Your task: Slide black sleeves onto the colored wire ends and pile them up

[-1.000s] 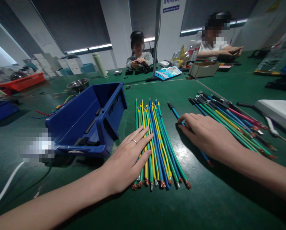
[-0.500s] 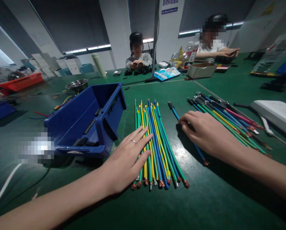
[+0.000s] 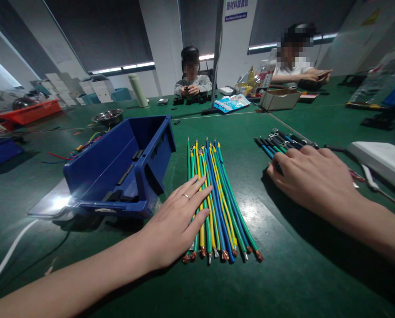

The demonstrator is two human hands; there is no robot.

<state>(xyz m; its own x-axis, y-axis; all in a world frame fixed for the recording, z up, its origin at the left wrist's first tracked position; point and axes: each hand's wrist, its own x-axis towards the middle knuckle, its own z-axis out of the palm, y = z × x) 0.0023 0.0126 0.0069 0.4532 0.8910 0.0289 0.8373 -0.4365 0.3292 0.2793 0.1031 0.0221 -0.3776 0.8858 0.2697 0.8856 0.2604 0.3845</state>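
My left hand [image 3: 180,212], with a ring on one finger, lies open and flat across a row of green, yellow and blue cables [image 3: 222,198]. Their lower ends show bare copper or silvery tips, and several upper ends carry metal lugs. At the right, my right hand [image 3: 313,176] bends its fingers over a second pile of cables [image 3: 283,143] with black sleeves and ring lugs. Its thumb and forefinger close on a blue cable [image 3: 267,150] at the pile's left edge. The hand hides most of this pile.
A blue bin [image 3: 101,176] with black pieces inside stands left of the row. Beside it lies a lit phone [image 3: 50,203] with a white cord. A white device [image 3: 379,161] sits far right. Farther back are a metal bowl [image 3: 107,116], a cardboard box [image 3: 279,100] and two people.
My right hand has moved right with the blue cable, from the gap between the groups to the right pile. My left hand stays on the row.
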